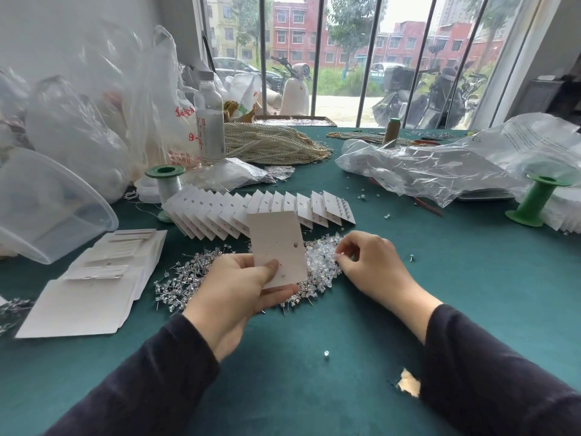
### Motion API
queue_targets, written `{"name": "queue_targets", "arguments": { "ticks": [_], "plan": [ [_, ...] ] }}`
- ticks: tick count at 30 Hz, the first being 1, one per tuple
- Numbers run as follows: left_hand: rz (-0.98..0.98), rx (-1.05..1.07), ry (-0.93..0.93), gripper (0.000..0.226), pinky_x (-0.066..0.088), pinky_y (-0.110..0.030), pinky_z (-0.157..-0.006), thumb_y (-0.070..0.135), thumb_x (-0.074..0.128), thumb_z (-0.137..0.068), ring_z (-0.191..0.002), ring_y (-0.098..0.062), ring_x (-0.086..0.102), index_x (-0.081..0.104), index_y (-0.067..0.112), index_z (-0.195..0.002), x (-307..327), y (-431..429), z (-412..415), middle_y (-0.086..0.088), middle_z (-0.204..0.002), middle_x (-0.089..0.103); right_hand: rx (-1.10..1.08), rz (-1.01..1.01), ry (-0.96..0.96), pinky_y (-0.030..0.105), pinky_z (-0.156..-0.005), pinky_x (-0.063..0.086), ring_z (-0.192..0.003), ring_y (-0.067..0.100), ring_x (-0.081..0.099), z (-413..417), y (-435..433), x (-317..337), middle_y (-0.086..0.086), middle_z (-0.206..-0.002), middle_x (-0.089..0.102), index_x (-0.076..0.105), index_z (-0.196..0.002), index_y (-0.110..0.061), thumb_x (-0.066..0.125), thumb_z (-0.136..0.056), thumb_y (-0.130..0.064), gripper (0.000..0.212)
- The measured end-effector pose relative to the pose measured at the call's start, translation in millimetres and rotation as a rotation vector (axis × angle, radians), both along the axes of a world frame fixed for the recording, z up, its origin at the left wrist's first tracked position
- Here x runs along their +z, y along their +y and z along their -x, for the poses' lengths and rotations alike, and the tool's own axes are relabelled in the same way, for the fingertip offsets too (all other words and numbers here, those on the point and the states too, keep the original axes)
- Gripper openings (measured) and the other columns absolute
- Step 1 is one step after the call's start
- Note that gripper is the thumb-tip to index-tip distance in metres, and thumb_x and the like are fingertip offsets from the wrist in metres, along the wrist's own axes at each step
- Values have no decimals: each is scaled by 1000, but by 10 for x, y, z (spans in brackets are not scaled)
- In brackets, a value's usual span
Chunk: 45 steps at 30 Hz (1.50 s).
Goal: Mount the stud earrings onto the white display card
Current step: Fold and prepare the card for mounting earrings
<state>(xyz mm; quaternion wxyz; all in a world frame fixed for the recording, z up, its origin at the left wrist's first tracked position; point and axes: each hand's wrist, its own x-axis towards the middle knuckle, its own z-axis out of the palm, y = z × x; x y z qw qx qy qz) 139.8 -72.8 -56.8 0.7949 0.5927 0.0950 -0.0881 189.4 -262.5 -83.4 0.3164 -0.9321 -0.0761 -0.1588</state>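
My left hand holds a white display card upright by its lower edge, thumb on its front. The card has small holes, and one stud sits near its right edge. Under and behind the card lies a heap of clear stud earrings on the green cloth. My right hand rests at the heap's right end, thumb and forefinger pinched together over the studs; whether a stud is between them I cannot tell.
A fanned row of white cards lies behind the heap. Blank cards are stacked at left beside a clear plastic tub. Plastic bags, green spools, pearl strands and a bottle crowd the back.
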Motion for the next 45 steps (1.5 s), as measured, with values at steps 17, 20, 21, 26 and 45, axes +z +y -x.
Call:
{"name": "queue_targets", "arguments": {
  "ticks": [17, 20, 21, 26, 45],
  "plan": [
    [-97, -36, -49, 8, 52, -19, -43, 6, 52, -89, -54, -17, 69, 59, 2, -88, -109, -148, 84, -17, -86, 70, 165, 73, -102, 11, -64, 33, -60, -6, 44, -87, -72, -103, -15, -82, 53, 73, -91, -21, 64, -82, -17, 13],
    [-71, -2, -44, 7, 53, -20, -44, 6, 51, -89, -55, -17, 69, 58, 4, -89, -108, -145, 70, -17, -90, 68, 157, 82, -106, 16, -64, 34, -58, -5, 43, -100, -45, -78, -12, -80, 54, 72, -83, -18, 65, -80, -17, 8],
    [-63, 3, -47, 7, 53, -21, -44, 6, 51, -89, -55, -17, 69, 58, 4, -89, -109, -147, 71, -17, -89, 68, 157, 75, -110, 16, -63, 34, -58, -4, 43, -92, -38, -66, -12, -78, 54, 69, -78, -18, 64, -79, -16, 5],
    [-54, 33, -40, 7, 53, -21, -43, 6, 49, -90, -53, -19, 69, 56, 4, -88, -104, -158, 75, -16, -83, 69, 108, -90, -73, 10, -54, 36, -55, 0, 48, -48, -36, -6, -15, -62, 55, 56, -68, -24, 67, -76, -17, 14],
    [-71, -26, -56, 8, 53, -21, -42, 5, 51, -90, -49, -20, 67, 58, 2, -91, -83, -146, 102, -15, -71, 70, 152, -928, 255, 22, -58, 54, -53, 15, 58, 192, 101, 379, 9, -70, 70, 61, -79, -3, 55, -82, 5, 11]
  ]
}}
